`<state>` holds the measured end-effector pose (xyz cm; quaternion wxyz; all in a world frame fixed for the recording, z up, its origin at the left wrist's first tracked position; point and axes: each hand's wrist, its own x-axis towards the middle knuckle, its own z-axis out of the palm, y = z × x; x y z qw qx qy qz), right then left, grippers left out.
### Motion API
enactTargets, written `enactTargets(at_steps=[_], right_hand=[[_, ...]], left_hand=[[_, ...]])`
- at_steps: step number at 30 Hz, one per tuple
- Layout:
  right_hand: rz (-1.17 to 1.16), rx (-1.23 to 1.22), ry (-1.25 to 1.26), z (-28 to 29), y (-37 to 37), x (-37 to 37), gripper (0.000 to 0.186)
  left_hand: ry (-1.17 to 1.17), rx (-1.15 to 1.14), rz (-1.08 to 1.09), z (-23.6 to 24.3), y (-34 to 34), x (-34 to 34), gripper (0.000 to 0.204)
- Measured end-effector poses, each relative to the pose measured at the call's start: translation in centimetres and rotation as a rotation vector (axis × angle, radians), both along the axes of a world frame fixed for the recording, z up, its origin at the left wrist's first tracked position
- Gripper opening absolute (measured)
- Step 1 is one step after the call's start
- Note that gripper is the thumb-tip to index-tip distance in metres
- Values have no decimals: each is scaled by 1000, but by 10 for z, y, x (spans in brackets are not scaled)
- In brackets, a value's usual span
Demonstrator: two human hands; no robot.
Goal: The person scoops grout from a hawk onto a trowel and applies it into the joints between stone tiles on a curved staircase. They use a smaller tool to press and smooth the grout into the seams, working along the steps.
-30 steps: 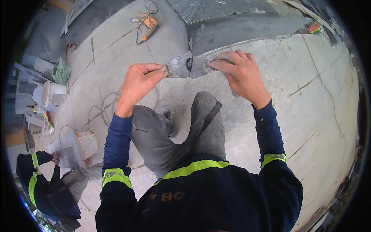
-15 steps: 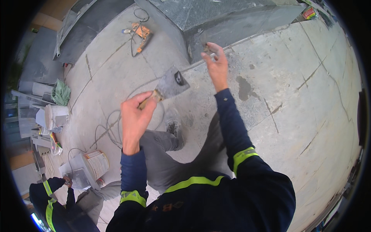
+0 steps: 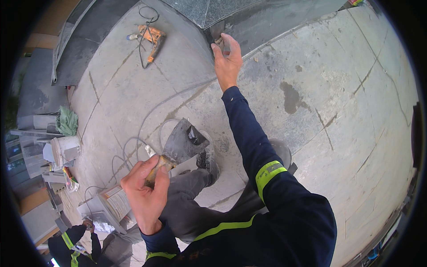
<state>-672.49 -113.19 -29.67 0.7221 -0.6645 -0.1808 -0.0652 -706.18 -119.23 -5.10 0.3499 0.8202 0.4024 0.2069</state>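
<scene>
My left hand [image 3: 144,189], low at centre-left, is closed on the worn handle of a putty knife [image 3: 181,140]; its wide grey blade carries a dark, glossy blob. My right hand [image 3: 227,60] reaches up to the lower corner of the dark stone ledge [image 3: 275,27], its fingers bent round a small scraper [image 3: 218,38] whose blade is mostly hidden or hard to make out against that corner. My legs and a shoe [image 3: 207,167] are below, partly behind my arms and the knife.
An orange power drill [image 3: 152,41] with cord lies on the tiled floor [image 3: 333,133]. Grey panels [image 3: 33,129], a green sack [image 3: 67,121] and buckets [image 3: 64,151] line the left. A co-worker [image 3: 73,249] works at lower left.
My hands have separated: the left has come down with its knife, while the right has risen to the ledge's corner with the other scraper. The view has shifted.
</scene>
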Motion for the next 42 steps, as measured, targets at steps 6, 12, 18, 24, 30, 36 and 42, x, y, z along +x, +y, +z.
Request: enactTargets(at_steps=[6, 12, 18, 24, 30, 36, 42], right_hand=[[-44, 5, -24, -7, 15, 4, 46], [-77, 11, -37, -11, 18, 3, 42], [-98, -20, -64, -8, 19, 3, 41], [-70, -32, -26, -10, 16, -2, 43], [-92, -86, -113, -20, 13, -4, 45], [48, -221, -56, -17, -26, -15, 46], [203, -127, 7, 56, -84, -17, 45]], left_hand=[[1, 18, 0, -1, 2, -3, 31], [26, -9, 23, 2, 1, -3, 32], [18, -23, 19, 4, 0, 0, 32], [10, -7, 12, 5, 0, 0, 31], [28, -23, 21, 8, -1, 3, 29], [36, -29, 36, 5, 1, 4, 28], [16, 12, 81, 2, 29, 13, 26]])
